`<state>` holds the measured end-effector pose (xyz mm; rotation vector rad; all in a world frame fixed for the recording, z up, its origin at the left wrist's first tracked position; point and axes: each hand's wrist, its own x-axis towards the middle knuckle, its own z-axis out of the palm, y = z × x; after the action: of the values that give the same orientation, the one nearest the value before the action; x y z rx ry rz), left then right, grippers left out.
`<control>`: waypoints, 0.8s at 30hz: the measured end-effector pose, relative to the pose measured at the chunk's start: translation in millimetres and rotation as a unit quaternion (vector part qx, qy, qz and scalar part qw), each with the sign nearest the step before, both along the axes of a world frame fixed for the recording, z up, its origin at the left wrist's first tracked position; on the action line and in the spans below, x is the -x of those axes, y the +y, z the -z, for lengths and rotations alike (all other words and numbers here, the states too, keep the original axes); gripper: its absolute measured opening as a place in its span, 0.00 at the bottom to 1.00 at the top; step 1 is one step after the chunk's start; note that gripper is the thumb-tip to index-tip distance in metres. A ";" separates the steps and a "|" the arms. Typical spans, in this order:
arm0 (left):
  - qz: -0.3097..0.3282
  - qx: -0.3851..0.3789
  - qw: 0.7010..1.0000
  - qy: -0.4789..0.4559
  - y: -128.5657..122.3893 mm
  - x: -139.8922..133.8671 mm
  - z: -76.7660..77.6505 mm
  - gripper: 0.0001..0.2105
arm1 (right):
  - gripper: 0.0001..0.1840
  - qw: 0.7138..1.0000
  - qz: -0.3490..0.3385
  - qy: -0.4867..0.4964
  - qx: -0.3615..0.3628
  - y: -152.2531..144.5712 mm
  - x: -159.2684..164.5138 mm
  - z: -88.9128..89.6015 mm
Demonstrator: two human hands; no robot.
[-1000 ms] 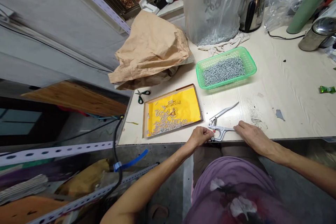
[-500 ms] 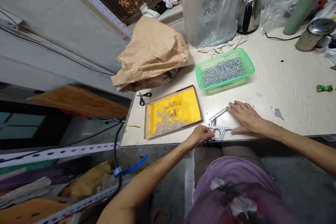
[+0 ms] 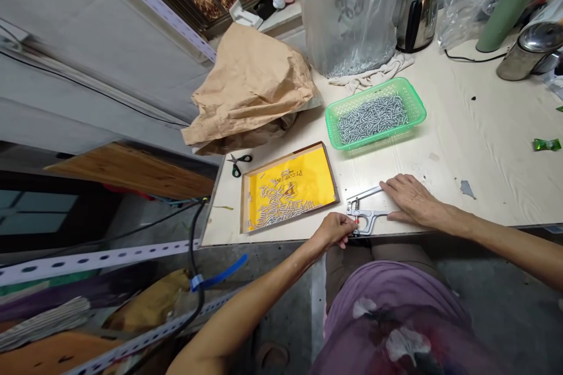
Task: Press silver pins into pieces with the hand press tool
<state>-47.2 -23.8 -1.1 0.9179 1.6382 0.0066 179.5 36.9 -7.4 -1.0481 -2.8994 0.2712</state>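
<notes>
Metal hand-press pliers (image 3: 368, 220) with a spring and a small red part lie at the table's front edge. My right hand (image 3: 411, 199) grips their two handles from the right, fingers over the upper one and thumb at the lower one. At the jaw end, my left hand (image 3: 336, 228) is closed in a pinch. Whatever sits between its fingertips is too small and hidden to make out. To the left is a shallow tray (image 3: 335, 184) with a yellow lining, holding many small metal pins. Beyond the pliers, a green plastic basket (image 3: 417, 111) holds many similar metal pieces.
Scissors (image 3: 237, 165) lie left of the tray, below a crumpled brown paper bag (image 3: 255, 88). A large clear plastic bag (image 3: 352, 17), an electric kettle (image 3: 417, 9) and a metal mug (image 3: 523, 55) stand at the back. A green wrapper (image 3: 546, 145) lies at right.
The upper handle of the pliers has come down a little towards the lower one, with my right fingers on it. My left hand stays at the jaws; the view has shifted slightly.
</notes>
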 end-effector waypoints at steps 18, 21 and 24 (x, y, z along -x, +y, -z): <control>0.456 -0.467 0.748 0.120 34.6 -44.2 22.0 0.34 | 0.39 0.997 0.054 0.023 0.050 -18.5 -23.4 4.9; 0.483 -0.433 0.750 0.133 39.5 -51.0 12.1 0.27 | 0.29 0.995 0.054 0.059 0.054 -23.1 -29.0 0.0; 0.504 -0.420 0.744 0.126 43.6 -56.1 4.2 0.19 | 0.23 0.994 0.069 0.064 0.050 -27.2 -29.0 -2.8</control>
<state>8.8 19.8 -5.4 2.5248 1.1218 -0.1378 208.5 9.7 -4.5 -1.1935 -2.7097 0.4641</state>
